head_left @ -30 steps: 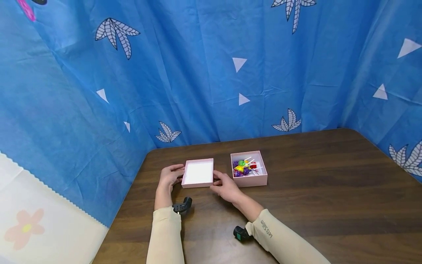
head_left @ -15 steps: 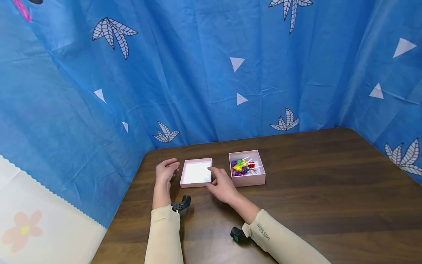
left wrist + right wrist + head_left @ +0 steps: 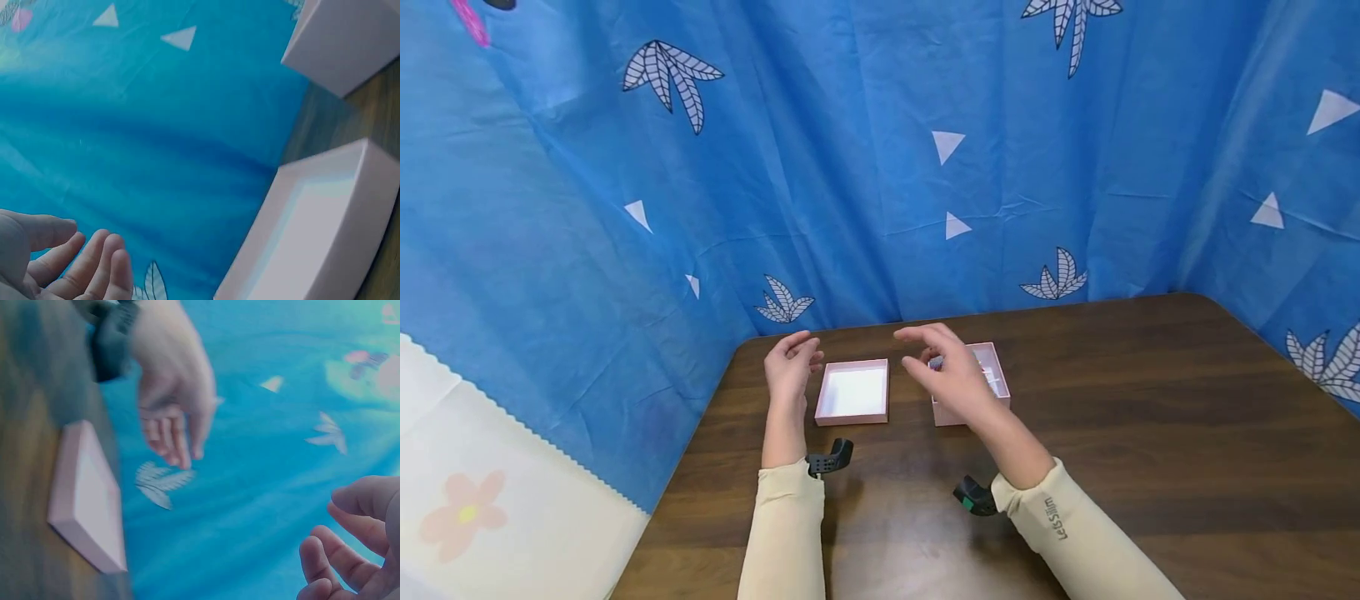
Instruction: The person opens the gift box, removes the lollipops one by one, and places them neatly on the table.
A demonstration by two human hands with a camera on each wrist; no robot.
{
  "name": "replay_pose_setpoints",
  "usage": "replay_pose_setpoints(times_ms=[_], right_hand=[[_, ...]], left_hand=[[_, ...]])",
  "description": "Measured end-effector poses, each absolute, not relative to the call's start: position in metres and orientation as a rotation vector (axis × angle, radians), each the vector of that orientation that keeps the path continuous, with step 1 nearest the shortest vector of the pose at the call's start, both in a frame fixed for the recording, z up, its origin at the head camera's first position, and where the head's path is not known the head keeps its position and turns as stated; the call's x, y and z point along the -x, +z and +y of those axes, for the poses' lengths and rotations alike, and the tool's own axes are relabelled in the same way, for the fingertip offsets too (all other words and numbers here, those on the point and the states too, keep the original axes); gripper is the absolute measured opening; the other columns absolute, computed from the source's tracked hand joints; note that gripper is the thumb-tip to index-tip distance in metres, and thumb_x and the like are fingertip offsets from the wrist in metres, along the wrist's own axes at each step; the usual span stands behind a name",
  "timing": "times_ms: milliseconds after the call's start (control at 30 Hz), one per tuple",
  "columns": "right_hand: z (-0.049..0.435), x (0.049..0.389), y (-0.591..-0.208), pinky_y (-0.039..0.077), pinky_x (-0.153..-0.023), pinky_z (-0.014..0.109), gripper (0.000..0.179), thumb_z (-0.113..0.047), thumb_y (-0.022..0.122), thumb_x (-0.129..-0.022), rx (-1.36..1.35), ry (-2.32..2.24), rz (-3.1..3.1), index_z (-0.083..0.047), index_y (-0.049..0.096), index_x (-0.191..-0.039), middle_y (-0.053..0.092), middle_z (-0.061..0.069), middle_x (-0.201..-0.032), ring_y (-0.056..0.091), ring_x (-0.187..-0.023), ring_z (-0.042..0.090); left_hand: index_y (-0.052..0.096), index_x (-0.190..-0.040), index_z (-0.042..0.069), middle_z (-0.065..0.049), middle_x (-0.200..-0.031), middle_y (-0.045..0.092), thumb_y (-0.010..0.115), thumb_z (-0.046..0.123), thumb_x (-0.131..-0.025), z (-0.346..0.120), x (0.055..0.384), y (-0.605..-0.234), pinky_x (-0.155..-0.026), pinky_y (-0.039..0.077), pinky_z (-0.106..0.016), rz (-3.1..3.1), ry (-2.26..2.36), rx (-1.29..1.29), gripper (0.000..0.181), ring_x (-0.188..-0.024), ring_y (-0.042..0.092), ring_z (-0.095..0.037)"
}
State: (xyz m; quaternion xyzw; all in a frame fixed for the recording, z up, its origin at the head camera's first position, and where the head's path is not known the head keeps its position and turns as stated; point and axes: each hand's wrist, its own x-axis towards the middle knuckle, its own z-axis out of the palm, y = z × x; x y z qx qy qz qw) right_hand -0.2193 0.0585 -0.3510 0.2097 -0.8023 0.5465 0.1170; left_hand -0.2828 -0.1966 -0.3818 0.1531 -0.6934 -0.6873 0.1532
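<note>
A shallow pink box lid with a white inside lies upturned on the table. My left hand is raised off its left side, fingers loosely bent and holding nothing. In the left wrist view the lid is apart from my fingertips. My right hand is up in front of the deeper pink box, thumb and fingers spread with nothing between them. It hides most of the lollipops inside that box; a few white sticks show. The right wrist view has my bent right fingers empty too.
Both box parts rest on a dark wooden table, the lid left of the box. A blue curtain with leaf and triangle prints hangs behind. A pale cloth with a flower print is at the left.
Both hands have let go of the lid and lifted away from it. The right hand has moved up and right, now covering part of the lollipop box. The lid stays on the table.
</note>
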Motion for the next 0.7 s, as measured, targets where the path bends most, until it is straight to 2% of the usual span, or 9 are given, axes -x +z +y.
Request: replay_pose_setpoints(times_ms=[133,267,467,700], right_hand=[[0.076,0.217,-0.337,0.052,-0.079,0.034,0.033,-0.016,0.066,-0.094,-0.569,1.586,-2.348,-0.02,0.067,-0.127,0.062,0.001,-0.128,0.058,-0.098,0.021],[0.089,0.218,-0.33,0.051,-0.079,0.032,0.034,-0.017,0.066,-0.095,-0.541,1.545,-2.372,-0.02,0.066,-0.128,0.064,0.004,-0.12,0.057,-0.096,0.021],[0.115,0.225,-0.325,0.048,-0.073,0.026,0.03,-0.02,0.066,-0.095,-0.465,1.486,-2.404,-0.019,0.067,-0.125,0.065,0.004,-0.111,0.054,-0.089,0.021],[0.128,0.232,-0.33,0.044,-0.068,0.025,0.028,-0.018,0.067,-0.095,-0.387,1.354,-2.431,-0.016,0.069,-0.122,0.064,0.006,-0.107,0.051,-0.084,0.02]], left_hand=[[0.063,-0.13,0.01,-0.015,-0.123,0.07,0.067,0.021,-0.095,-0.182,0.279,-0.373,-0.089,0.06,-0.037,-1.967,-2.027,-0.35,0.037,-0.105,0.071,-0.031],[0.063,-0.129,0.012,-0.017,-0.124,0.069,0.065,0.022,-0.097,-0.165,0.275,-0.365,-0.094,0.058,-0.043,-1.965,-2.035,-0.219,0.034,-0.112,0.067,-0.038],[0.063,-0.13,0.012,-0.013,-0.123,0.07,0.059,0.02,-0.1,-0.137,0.27,-0.363,-0.097,0.056,-0.043,-2.016,-2.001,-0.045,0.031,-0.111,0.068,-0.032],[0.06,-0.134,0.004,-0.017,-0.133,0.065,0.052,0.021,-0.104,-0.102,0.274,-0.382,-0.1,0.054,-0.045,-2.079,-2.058,0.071,0.035,-0.117,0.066,-0.032]])
